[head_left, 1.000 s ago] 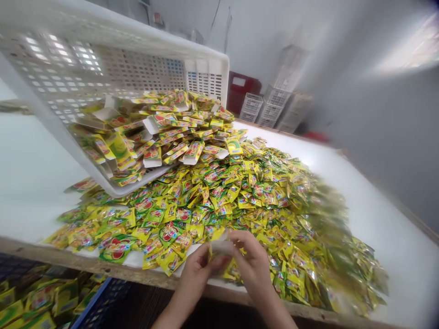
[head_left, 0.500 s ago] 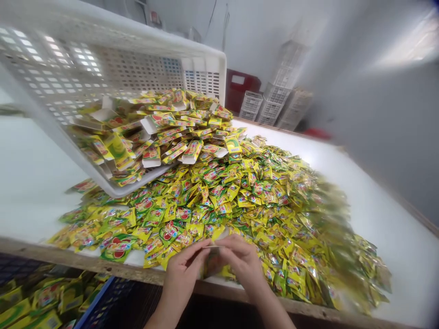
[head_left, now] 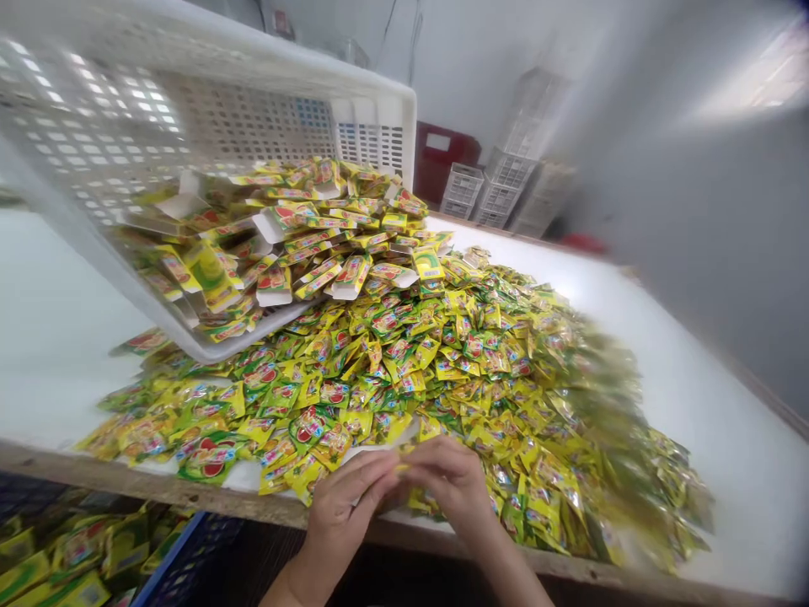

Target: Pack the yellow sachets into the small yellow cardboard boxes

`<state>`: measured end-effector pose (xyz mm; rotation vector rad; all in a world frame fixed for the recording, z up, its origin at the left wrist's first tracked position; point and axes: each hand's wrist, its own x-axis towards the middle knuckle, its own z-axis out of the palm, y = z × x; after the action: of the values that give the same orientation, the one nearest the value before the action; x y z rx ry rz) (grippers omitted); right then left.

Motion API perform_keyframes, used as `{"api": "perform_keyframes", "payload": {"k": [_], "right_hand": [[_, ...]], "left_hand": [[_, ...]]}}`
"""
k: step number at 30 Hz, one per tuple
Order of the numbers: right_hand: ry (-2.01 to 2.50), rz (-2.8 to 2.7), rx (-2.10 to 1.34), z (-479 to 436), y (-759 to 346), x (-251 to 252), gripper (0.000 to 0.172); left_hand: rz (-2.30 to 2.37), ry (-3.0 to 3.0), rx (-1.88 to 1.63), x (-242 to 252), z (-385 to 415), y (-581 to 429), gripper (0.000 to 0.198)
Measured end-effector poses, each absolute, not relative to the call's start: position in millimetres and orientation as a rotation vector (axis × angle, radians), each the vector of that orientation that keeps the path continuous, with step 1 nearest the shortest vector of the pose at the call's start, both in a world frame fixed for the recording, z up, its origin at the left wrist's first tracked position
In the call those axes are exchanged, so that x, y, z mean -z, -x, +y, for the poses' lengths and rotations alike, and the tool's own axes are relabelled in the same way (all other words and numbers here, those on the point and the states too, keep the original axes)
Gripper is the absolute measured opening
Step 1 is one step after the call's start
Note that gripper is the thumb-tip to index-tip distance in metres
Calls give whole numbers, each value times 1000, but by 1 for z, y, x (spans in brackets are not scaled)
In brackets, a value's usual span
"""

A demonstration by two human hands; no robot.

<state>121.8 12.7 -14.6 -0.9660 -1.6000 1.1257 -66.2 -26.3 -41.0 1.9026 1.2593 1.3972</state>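
At the table's front edge, my left hand and my right hand meet with fingertips pinched together. Between them is a small yellow box, mostly hidden by the fingers and slightly blurred. Just beyond the hands spreads a heap of small yellow and green sachets, printed with red fruit. A white perforated crate lies tipped on its side at the back left. Small yellow cardboard boxes, several with open white flaps, spill from its mouth onto the sachets.
Below the table edge at lower left stands a blue crate with filled yellow boxes. The white table has a wooden rim. Stacked crates and a dark red object stand by the far wall.
My fingertips have closed tighter over the box, and its pale edge no longer shows. A yellow bit now shows between them. The view has shifted slightly.
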Motion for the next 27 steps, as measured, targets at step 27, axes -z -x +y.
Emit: {"api": "perform_keyframes", "payload": {"k": [27], "right_hand": [[897,-1782,-919,11,-130,8,14]], "left_hand": [[1325,-2127,-1314,53,-33,67,36]]}}
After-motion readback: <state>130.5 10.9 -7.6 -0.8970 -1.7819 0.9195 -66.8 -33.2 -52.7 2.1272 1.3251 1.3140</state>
